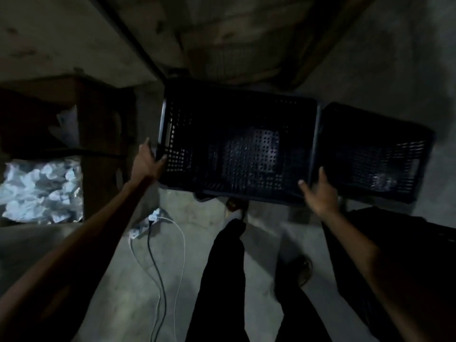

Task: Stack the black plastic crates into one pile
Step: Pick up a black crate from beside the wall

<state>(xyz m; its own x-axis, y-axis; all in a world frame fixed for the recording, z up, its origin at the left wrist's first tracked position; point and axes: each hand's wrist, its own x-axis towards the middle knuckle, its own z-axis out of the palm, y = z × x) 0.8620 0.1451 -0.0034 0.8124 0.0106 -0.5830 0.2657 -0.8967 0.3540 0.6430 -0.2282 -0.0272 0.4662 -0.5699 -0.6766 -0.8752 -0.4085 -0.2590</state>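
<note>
A large black perforated plastic crate [237,141] sits in the middle of the dim view, over at least one more crate whose rim shows below its near edge. My left hand [148,159] grips its left wall near the handle slot, thumb inside. My right hand [320,191] is at the crate's near right corner, fingers spread and touching its rim. A second black crate [372,156] stands right beside it on the concrete floor [118,280]. Another dark crate-like shape [394,233] lies at the lower right, mostly hidden by my right arm.
A brown cardboard box [98,124] stands at the left, with crumpled white paper [42,191] beside it. White and dark cables [160,255] trail across the floor near my legs. A wooden bench or table [246,38] spans the top.
</note>
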